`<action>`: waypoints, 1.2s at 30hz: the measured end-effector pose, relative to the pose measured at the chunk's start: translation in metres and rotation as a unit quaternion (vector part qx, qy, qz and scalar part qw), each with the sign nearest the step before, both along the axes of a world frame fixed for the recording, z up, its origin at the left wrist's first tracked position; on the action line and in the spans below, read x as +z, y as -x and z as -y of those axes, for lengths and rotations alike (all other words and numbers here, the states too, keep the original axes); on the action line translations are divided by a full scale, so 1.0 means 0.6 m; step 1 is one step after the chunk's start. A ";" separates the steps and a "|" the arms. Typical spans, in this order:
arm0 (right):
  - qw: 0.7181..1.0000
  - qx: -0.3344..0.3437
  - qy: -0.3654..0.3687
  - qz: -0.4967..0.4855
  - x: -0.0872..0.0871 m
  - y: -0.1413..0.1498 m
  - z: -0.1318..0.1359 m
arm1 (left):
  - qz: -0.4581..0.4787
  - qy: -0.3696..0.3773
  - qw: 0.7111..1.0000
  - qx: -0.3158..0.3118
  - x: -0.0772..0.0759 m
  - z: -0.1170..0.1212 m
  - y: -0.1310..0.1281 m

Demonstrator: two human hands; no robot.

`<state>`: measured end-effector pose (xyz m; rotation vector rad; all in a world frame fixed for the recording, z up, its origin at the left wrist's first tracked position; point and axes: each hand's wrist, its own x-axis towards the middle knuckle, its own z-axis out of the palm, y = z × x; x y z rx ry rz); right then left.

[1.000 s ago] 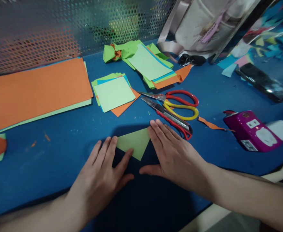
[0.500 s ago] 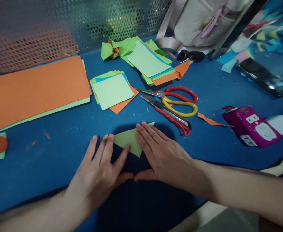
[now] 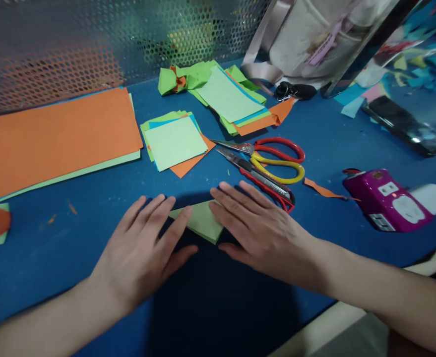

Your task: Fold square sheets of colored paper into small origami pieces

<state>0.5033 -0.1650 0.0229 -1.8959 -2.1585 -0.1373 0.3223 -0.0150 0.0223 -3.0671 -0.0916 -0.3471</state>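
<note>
Left hand (image 3: 139,243) is open, fingers extended and parted, the index fingertip over the left part of a folded light-green paper triangle (image 3: 203,222); whether it presses cannot be determined. Right hand (image 3: 257,223) is flat and unclenched, fingertips over the triangle's right part. The triangle lies on the blue tabletop (image 3: 54,258) between both hands. Beyond the right hand lie a red-handled box cutter (image 3: 266,179) and scissors (image 3: 248,148) with one red and one yellow handle. Left of these sit square paper sheets (image 3: 176,143); farther left, an orange-topped paper stack (image 3: 61,141). At right, a magenta socket adapter (image 3: 374,198). On the pale bag (image 3: 295,39), a pink tag (image 3: 324,47) bears lettering too blurred to read.
</note>
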 end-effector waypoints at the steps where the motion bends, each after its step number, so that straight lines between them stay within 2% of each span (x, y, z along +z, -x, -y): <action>1: 1.000 0.007 0.002 -0.015 -0.003 -0.002 -0.003 | 0.010 0.015 1.000 0.002 -0.002 -0.005 -0.003; 4: 0.999 0.005 -0.015 -0.050 -0.017 -0.010 -0.013 | 0.025 0.070 0.997 0.007 -0.009 -0.017 -0.010; 8: 0.992 0.007 -0.075 -0.106 -0.025 -0.019 -0.028 | 0.011 0.168 0.986 0.024 -0.007 -0.019 -0.015; 11: 0.970 -0.019 -0.090 -0.224 -0.015 -0.018 -0.034 | 0.003 0.272 0.959 0.082 0.003 -0.016 -0.015; 14: 0.926 -0.059 -0.031 -0.372 0.003 -0.013 -0.034 | 0.020 0.410 0.899 0.153 0.010 -0.011 -0.015; 18: 0.869 -0.133 0.041 -0.476 0.017 -0.012 -0.032 | 0.095 0.593 0.778 0.183 0.013 -0.003 -0.021; 22: 0.802 -0.159 0.071 -0.571 0.011 -0.010 -0.033 | 0.144 0.676 0.686 0.225 0.014 0.000 -0.028; 25: 0.723 -0.167 0.095 -0.663 0.002 -0.003 -0.035 | 0.102 0.736 0.621 0.249 0.011 0.000 -0.027; 27: 0.680 -0.161 0.114 -0.706 -0.001 0.000 -0.036 | 0.060 0.758 0.596 0.256 0.009 0.000 -0.025; 28: 0.669 -0.153 0.120 -0.717 -0.002 0.000 -0.036 | 0.048 0.762 0.593 0.255 0.009 0.001 -0.024; 30: 0.677 -0.134 0.115 -0.715 -0.003 -0.002 -0.037 | 0.038 0.760 0.601 0.245 0.010 0.002 -0.024; 36: 0.767 -0.129 0.048 -0.626 -0.001 -0.012 -0.039 | 0.014 0.733 0.638 0.237 0.024 0.006 -0.029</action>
